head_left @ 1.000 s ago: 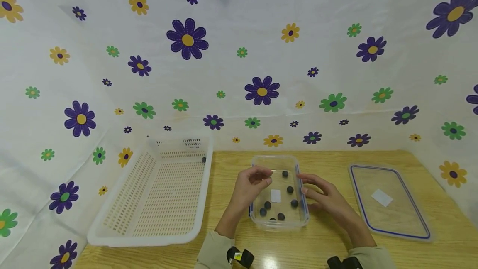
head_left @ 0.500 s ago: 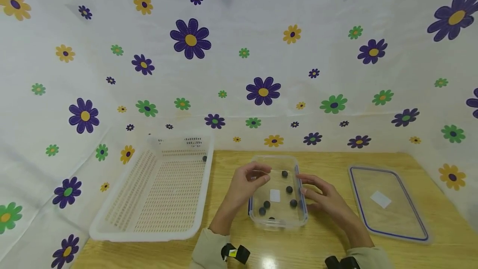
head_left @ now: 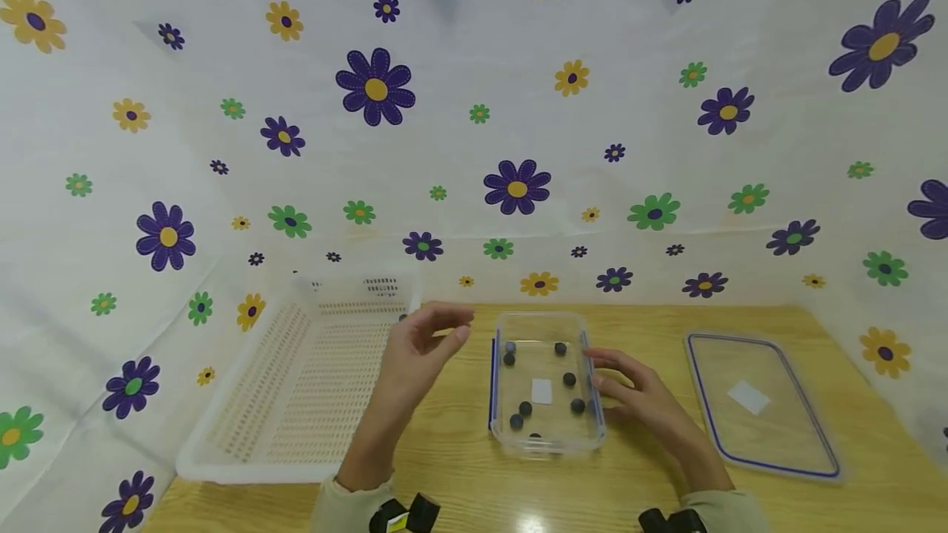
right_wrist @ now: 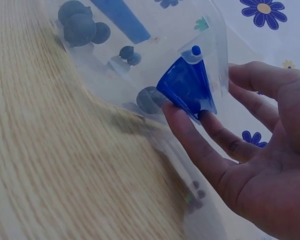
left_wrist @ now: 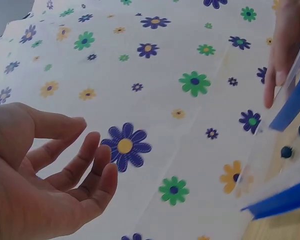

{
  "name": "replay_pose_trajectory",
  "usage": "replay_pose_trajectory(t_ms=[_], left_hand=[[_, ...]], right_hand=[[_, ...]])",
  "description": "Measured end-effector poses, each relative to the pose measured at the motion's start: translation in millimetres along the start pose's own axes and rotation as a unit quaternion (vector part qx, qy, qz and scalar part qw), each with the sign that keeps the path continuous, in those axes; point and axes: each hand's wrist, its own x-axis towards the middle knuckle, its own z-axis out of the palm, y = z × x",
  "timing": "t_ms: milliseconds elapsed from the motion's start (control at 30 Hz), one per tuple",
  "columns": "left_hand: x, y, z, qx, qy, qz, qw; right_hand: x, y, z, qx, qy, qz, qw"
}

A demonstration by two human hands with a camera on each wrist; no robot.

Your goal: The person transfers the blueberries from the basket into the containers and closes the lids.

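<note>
A clear plastic container (head_left: pixel 500 431) with blue side clips stands on the wooden table (head_left: pixel 452 467) and holds several small dark balls (head_left: pixel 569 379). My left hand (head_left: pixel 461 326) hovers between the container and a white basket (head_left: pixel 281 474). Its fingers are loosely bent, and in the left wrist view the hand (left_wrist: pixel 92 137) holds nothing. My right hand (head_left: pixel 601 374) rests against the container's right side. Its straight fingers (right_wrist: pixel 190 140) touch the blue clip (right_wrist: pixel 187 85).
The perforated white basket lies at the left of the table, with one small dark ball (head_left: pixel 403 317) at its far right corner. A clear lid (head_left: pixel 785 426) with a blue rim lies flat at the right. A flowered cloth (head_left: pixel 518 105) hangs behind.
My left hand has lifted away from the container and moved left toward the basket. Two balls at the container's far left corner now show. The right hand has stayed against the container.
</note>
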Motion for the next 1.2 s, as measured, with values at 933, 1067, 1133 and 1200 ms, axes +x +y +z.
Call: replay_pose_trajectory(t_ms=[933,1067,1133,1200], left_hand=[[80.0,-92.1,-113.3,0.097,0.123,-0.147,0.9767],[84.7,-118.9,-120.0,0.111,0.117,-0.174,0.9714],[84.4,-128.7,-122.9,0.116,0.104,-0.189,0.9696],[83.0,-138.8,-126.6,0.115,0.085,-0.209,0.9674]], right_hand=[[-1.3,2,-6,-0.010,0.011,0.005,0.9999],[0.0,2,-4,-0.009,0.011,0.005,0.9999],[1.1,2,-3,-0.008,0.012,0.006,0.9999],[1.6,2,-2,-0.006,0.011,0.007,0.9999]])
